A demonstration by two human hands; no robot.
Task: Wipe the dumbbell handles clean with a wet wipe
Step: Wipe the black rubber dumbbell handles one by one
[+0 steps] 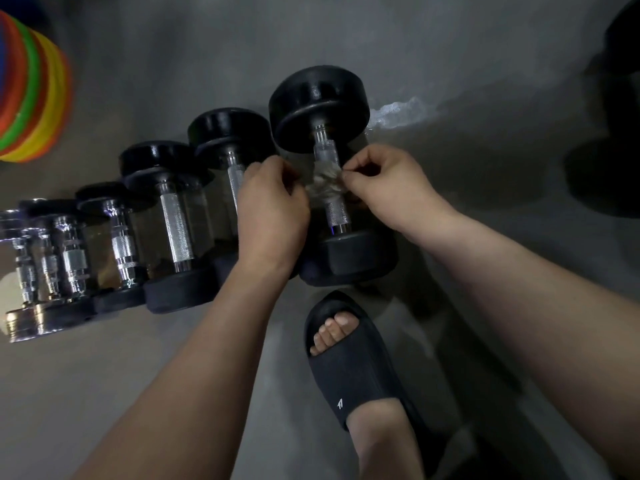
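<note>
A row of black dumbbells with knurled chrome handles lies on the grey floor. The largest dumbbell point(318, 102) is at the right end of the row. A crumpled white wet wipe point(323, 183) is wrapped around the middle of its handle point(334, 211). My left hand point(272, 206) pinches the wipe's left side and my right hand point(384, 183) pinches its right side, fingers curled. My left hand covers part of the neighbouring dumbbell point(230, 133).
Smaller dumbbells point(173, 216) and chrome ones point(45, 265) continue to the left. A stack of coloured rings point(31, 95) sits at the far left. My foot in a black slide sandal point(349, 368) stands just below the big dumbbell. Dark weights point(609, 168) lie at right.
</note>
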